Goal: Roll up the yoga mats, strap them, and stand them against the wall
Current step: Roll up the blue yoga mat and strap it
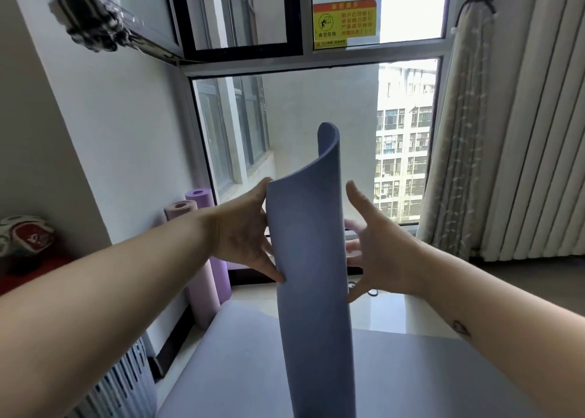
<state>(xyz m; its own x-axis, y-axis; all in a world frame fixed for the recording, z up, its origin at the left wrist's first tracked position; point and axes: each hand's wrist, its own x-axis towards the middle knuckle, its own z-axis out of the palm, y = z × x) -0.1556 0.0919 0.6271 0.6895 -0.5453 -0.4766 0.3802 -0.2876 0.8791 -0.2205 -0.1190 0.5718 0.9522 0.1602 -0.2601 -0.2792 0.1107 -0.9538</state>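
Note:
A blue-grey yoga mat [311, 259] stands upright in front of me, loosely curled, its top edge peeling open. My left hand [245, 230] holds its left edge, thumb on the front and fingers behind. On the mat's right side my right hand [376, 243] has its fingers spread, the thumb apart from the mat and the fingertips reaching behind it. Two rolled mats stand in the corner against the wall: a pink mat [198, 268] and a purple mat [215, 227]. The lower part of the blue-grey mat lies spread on the floor.
A large window [316, 126] is straight ahead, with a curtain [506, 132] on the right. A small dark loop [373, 292] lies on the tiled floor near the sill. A white slatted basket [123, 382] stands at lower left by the wall.

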